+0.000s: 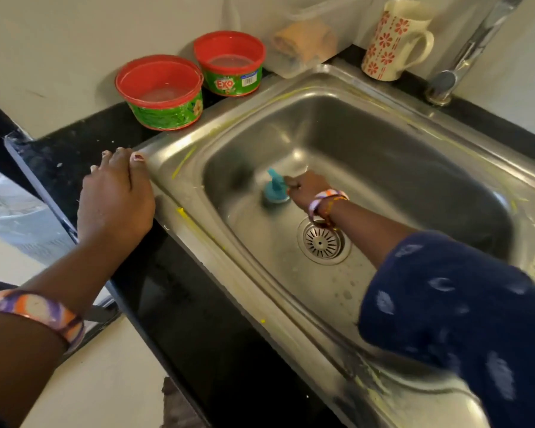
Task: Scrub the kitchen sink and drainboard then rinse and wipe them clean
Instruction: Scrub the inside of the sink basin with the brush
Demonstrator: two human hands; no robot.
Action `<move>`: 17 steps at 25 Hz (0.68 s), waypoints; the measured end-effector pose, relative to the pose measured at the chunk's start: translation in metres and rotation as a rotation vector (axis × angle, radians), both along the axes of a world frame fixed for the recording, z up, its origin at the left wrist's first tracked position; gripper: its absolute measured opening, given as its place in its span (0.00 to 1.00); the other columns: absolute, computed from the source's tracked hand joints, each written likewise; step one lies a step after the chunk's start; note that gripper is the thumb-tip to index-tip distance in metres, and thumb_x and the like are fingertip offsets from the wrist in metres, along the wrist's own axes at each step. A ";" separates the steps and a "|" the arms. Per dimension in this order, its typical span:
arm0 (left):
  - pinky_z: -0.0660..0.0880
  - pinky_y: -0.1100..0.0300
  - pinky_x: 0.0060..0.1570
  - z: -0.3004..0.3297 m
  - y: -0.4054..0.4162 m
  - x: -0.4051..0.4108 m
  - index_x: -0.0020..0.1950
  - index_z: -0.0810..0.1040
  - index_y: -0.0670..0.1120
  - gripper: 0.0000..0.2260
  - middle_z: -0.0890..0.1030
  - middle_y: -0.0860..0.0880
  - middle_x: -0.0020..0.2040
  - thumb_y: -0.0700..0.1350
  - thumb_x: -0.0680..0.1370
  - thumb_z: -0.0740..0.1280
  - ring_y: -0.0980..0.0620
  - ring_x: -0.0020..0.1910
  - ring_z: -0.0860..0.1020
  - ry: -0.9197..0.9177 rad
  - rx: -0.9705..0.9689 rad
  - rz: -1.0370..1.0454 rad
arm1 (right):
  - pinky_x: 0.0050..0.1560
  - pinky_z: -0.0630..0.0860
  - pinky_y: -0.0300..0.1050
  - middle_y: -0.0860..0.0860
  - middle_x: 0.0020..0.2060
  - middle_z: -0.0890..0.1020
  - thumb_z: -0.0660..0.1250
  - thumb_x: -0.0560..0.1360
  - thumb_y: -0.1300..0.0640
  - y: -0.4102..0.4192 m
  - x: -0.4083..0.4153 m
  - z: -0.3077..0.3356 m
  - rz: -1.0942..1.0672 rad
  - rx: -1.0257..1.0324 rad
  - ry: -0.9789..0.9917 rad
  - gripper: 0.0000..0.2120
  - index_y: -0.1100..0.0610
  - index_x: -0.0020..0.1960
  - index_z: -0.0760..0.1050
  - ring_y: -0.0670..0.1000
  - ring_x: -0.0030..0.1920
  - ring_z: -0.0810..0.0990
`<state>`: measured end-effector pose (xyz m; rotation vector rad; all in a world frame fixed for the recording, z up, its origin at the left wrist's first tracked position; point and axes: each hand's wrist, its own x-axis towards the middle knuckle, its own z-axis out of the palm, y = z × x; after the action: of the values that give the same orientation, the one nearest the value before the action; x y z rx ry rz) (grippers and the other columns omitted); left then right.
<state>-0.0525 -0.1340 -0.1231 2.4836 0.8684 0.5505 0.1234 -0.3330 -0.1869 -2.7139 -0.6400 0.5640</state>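
The steel sink (383,143) fills the middle of the view, its rim streaked with yellow residue. My right hand (306,188) reaches into the basin and is shut on a teal-handled scrubber (275,189) pressed against the basin floor near the left wall, a little above the round drain strainer (322,240). My left hand (115,193) rests flat, fingers apart, on the black counter at the sink's left corner, holding nothing. Water drops sit on the basin floor near the drain.
Two red-rimmed green soap tubs (161,91) (230,63) stand behind the sink's left corner. A clear plastic container (303,41) and a floral mug (393,41) stand at the back. The tap (464,60) rises at the back right. Black counter (198,304) borders the sink.
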 end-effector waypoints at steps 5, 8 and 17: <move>0.57 0.48 0.71 -0.002 0.002 0.000 0.64 0.71 0.36 0.18 0.71 0.35 0.67 0.45 0.83 0.50 0.38 0.70 0.64 0.059 -0.009 0.000 | 0.23 0.66 0.31 0.48 0.27 0.75 0.64 0.76 0.60 -0.062 -0.044 0.017 0.253 -0.224 0.391 0.14 0.53 0.60 0.78 0.40 0.19 0.70; 0.58 0.45 0.72 -0.003 0.003 0.000 0.65 0.70 0.35 0.20 0.70 0.36 0.68 0.46 0.83 0.49 0.38 0.70 0.64 0.089 0.008 -0.026 | 0.49 0.73 0.39 0.56 0.53 0.82 0.63 0.76 0.56 -0.074 -0.015 0.010 0.131 -0.341 0.057 0.17 0.55 0.64 0.76 0.49 0.50 0.81; 0.51 0.50 0.74 -0.005 0.005 0.000 0.71 0.65 0.36 0.22 0.65 0.38 0.72 0.47 0.83 0.48 0.42 0.74 0.59 0.090 -0.013 -0.060 | 0.53 0.73 0.41 0.58 0.57 0.80 0.61 0.78 0.55 -0.087 -0.038 -0.011 -0.154 -0.221 0.017 0.16 0.56 0.64 0.76 0.58 0.58 0.78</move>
<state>-0.0528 -0.1287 -0.1285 2.5304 0.8249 0.4140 0.0854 -0.4200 -0.1981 -2.9270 -0.3794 0.6521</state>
